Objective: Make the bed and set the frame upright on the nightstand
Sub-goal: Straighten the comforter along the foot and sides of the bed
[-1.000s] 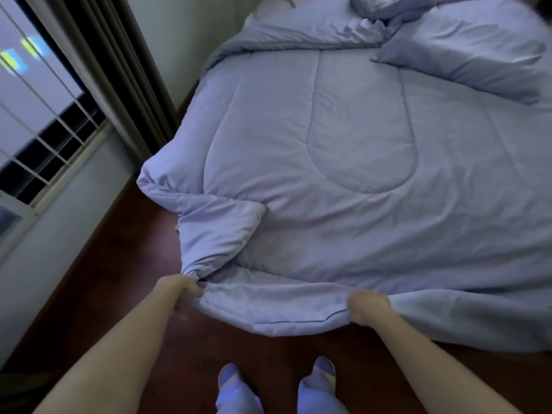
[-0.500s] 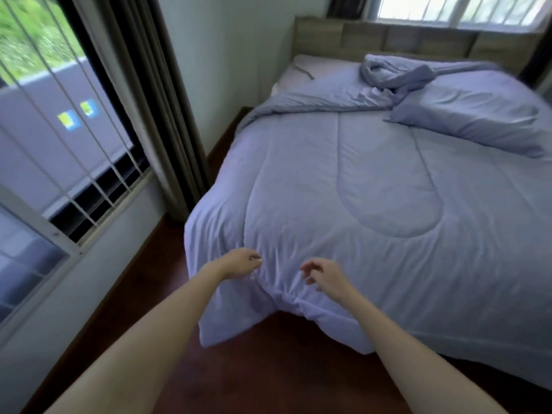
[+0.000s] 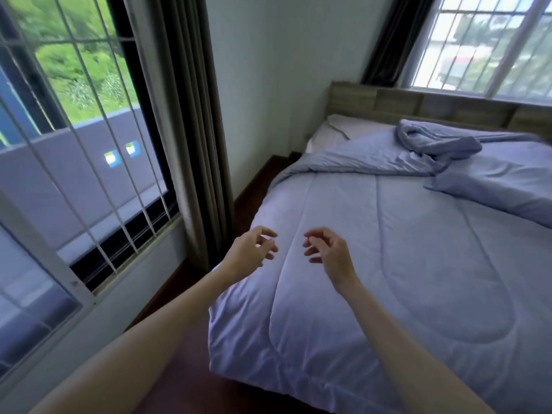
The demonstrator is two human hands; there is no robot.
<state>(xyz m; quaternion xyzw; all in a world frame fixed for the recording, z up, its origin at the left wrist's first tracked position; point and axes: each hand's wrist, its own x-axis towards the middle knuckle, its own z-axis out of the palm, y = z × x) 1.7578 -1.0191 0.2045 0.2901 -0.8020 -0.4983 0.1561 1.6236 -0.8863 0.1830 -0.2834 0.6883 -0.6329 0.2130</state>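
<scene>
Leftmost, a barred window (image 3: 74, 144) is showing greenery outside, and a dark curtain (image 3: 185, 115) is hanging gathered just beside it, above the dark wooden floor (image 3: 185, 369). Next, the left hand (image 3: 251, 252) is reaching out from a bare forearm and hovering over the left edge of the bed. Its grip is hanging loose, with the fingers gently curled and pinching nothing. Just to its right, the right hand (image 3: 328, 255) is mirroring it, palm facing inward. Its grip is likewise relaxed and half curled, and it is holding nothing. The two hands are facing each other with a small gap between them.

Under and beyond them, the lilac comforter (image 3: 418, 264) is lying spread flat across the bed, its near corner draping over the foot toward the floor. Farther right, near the wooden headboard (image 3: 418, 103), a bunched cloth (image 3: 436, 141) of the same colour is sitting crumpled on top, and a pillow (image 3: 507, 195) is lying askew just below it. Behind the headboard, a second window (image 3: 484, 43) is glowing with daylight.
</scene>
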